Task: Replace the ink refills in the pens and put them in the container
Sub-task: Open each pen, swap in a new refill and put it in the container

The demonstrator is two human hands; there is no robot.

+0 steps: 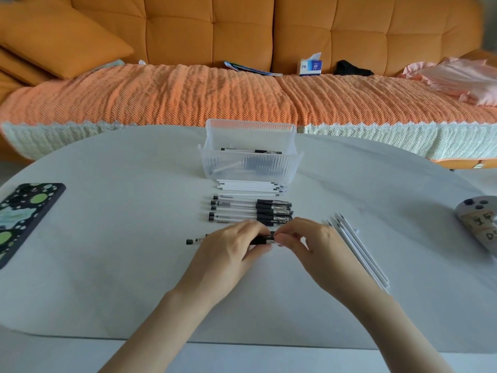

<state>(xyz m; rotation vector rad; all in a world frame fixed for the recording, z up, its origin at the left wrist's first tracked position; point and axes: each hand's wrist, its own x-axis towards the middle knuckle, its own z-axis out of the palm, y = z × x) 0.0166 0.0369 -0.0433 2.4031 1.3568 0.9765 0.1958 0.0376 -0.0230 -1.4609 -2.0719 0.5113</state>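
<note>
At the far left of the white oval table [107, 278] lies a black phone case with green spots [27, 219], which is not part of the procedure.

My left hand [231, 251] grips the clear-barrelled pen with black grip section [261, 240], held level just above the table, its black end cap pointing left. My right hand [304, 238] pinches the tip end of the same pen. I judge this to be the unscrewing or re-fitting step.

Beyond my hands, in the centre: a row of clear black-capped pens [250, 211], then a bundle of thin white ink refills [250, 187], then the clear ribbed plastic container [215, 168]. At least one pen in the container [250, 151] is visible, so the task appears to be at an early stage, with several pens outstanding.

To the right lies a second group of white refills [360, 254], angled. I cannot tell which group is spent. A grey patterned object [478, 222] sits at the right edge.
</note>
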